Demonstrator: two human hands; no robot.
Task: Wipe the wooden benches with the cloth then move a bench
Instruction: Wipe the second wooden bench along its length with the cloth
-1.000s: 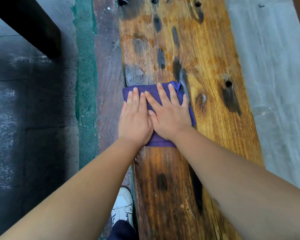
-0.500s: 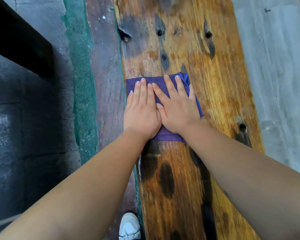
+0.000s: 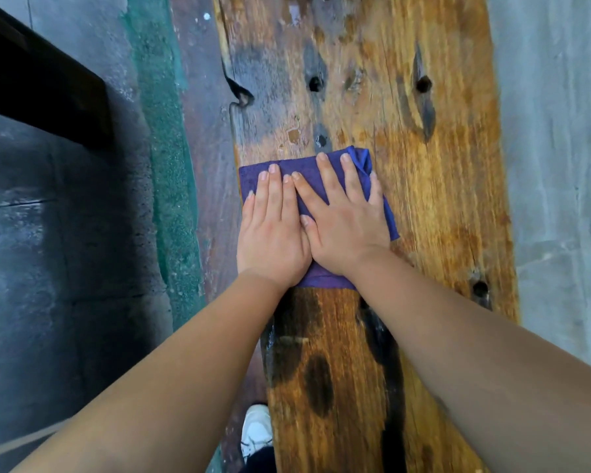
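A long wooden bench (image 3: pixel 440 206), orange-brown with dark knots and holes, runs away from me through the middle of the view. A folded purple cloth (image 3: pixel 307 170) lies flat on its left half. My left hand (image 3: pixel 270 233) and my right hand (image 3: pixel 342 220) rest side by side on top of the cloth, palms down, fingers straight and pointing forward, pressing it onto the wood. The right thumb lies against the left hand. Most of the cloth is hidden under the hands.
Grey concrete floor (image 3: pixel 560 165) lies right of the bench. To the left run a reddish strip (image 3: pixel 205 165), a green painted band (image 3: pixel 171 186) and dark pavement. A dark beam (image 3: pixel 41 80) crosses the upper left. My white shoe (image 3: pixel 256 430) stands beside the bench.
Both hands have pushed the cloth forward along the bench; knots and holes that were ahead have slid toward me. The wood behind the cloth looks darker and wet.
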